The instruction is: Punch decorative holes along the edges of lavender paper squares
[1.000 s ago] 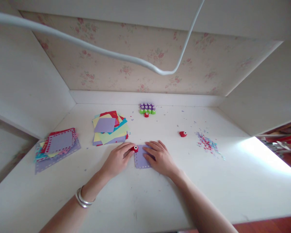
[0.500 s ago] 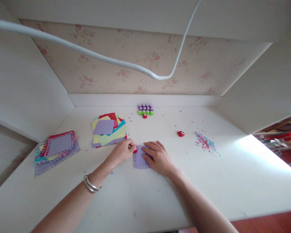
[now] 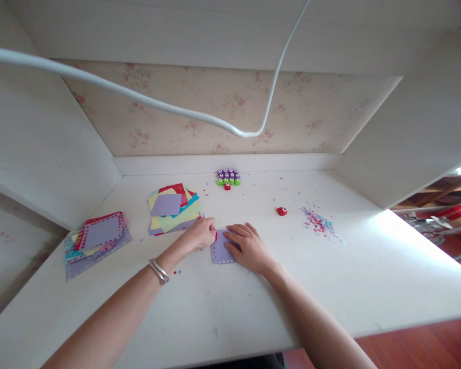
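A small sheet of purple paper (image 3: 221,254) lies on the table, with punched marks along its left and lower edges. My left hand (image 3: 202,233) is closed around a small red craft punch (image 3: 215,236) at the sheet's upper left corner; most of the punch is hidden by the fingers. Spread flat over the right part of the sheet, my right hand (image 3: 249,248) presses it to the table and covers that side.
Loose coloured sheets (image 3: 167,205) are heaped behind my left hand, and edge-punched sheets (image 3: 102,233) lie farther left. Several purple and green punches (image 3: 229,177) stand by the wall. Another red punch (image 3: 281,211) sits near scattered paper bits (image 3: 319,224). A white cable (image 3: 200,117) hangs across the view.
My left hand has rolled over the red punch, so its fist now hides more of it. My right hand stays on the sheet. The whole view has shifted slightly.
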`<state>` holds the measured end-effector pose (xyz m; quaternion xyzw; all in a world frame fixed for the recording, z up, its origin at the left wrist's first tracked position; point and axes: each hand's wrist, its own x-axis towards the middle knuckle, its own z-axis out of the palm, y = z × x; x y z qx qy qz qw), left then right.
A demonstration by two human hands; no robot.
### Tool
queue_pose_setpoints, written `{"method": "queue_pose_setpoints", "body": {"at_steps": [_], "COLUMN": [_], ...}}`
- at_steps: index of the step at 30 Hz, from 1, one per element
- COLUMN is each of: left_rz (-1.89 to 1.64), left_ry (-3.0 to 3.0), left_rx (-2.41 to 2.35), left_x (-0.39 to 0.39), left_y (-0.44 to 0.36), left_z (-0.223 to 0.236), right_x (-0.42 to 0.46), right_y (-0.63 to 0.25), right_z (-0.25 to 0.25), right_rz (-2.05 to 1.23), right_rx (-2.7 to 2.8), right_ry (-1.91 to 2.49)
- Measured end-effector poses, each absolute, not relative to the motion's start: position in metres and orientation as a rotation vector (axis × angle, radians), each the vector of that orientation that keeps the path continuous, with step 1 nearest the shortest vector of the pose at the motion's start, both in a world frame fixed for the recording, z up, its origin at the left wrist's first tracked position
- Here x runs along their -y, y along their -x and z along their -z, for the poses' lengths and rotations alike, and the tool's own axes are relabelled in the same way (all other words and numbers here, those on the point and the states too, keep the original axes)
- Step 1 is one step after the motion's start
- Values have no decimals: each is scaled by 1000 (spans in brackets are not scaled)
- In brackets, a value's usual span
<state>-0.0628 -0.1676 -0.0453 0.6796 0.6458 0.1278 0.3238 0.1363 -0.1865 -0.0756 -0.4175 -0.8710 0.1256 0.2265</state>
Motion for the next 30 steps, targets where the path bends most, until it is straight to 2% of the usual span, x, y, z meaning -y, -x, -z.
{"method": "queue_pose_setpoints", "body": {"at_steps": [17,30], "left_rz": [-455,-578], "left_ry": [-2049,-2156], "left_rx": [-1654,-1455], "left_x": [168,197], "left_y": [77,91], "left_z": [34,53], "right_x": [185,181], "right_y": [-139,-135], "right_z": [75,76], "right_rz": [-378,-453], "right_rx": [2403,2256], "right_ry": [1153,1227]}}
